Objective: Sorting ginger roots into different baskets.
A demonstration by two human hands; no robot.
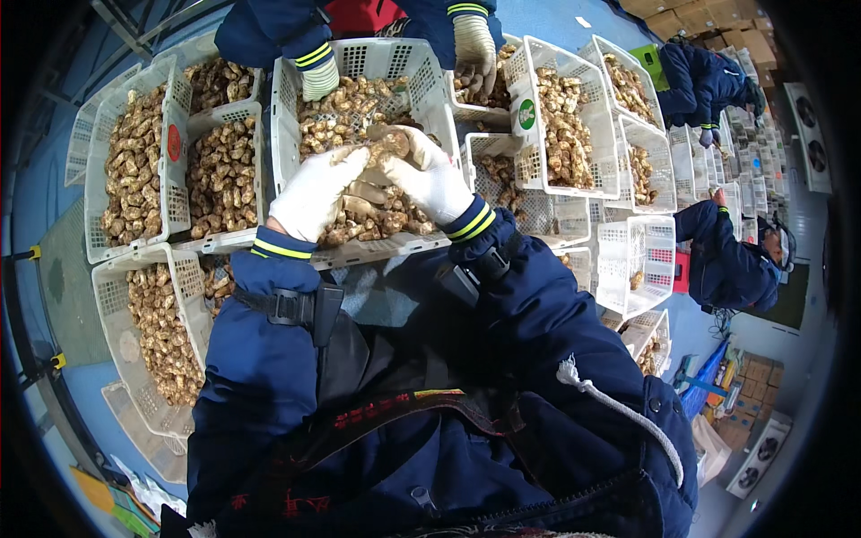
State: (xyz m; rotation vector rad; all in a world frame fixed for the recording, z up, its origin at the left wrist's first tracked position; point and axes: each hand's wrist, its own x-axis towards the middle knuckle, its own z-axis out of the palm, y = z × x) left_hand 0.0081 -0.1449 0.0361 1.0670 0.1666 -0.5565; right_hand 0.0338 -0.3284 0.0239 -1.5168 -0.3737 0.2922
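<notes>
Both of my hands wear white knitted gloves with dirty fingertips, and they meet above a white perforated plastic crate [430, 74]. Between them is a brown, knobbly piece of produce [390, 144], which looks like a stubby mushroom. My right hand [430, 178] grips it from the right with thumb and fingers. From the left, my left hand [313, 191] pinches its near end. Many similar brown-and-cream pieces [336, 124] lie in the crate below, partly hidden by my hands. Across the crate, a co-worker's gloved hand [319, 79] reaches into it.
The co-worker's other gloved hand [475, 54] is over a neighbouring crate [481, 114]. Filled crates stand at left [94, 202], lower left [111, 309] and right [531, 155]. A nearly bare crate [615, 262] stands farther right. Two more people [706, 74] work at far right.
</notes>
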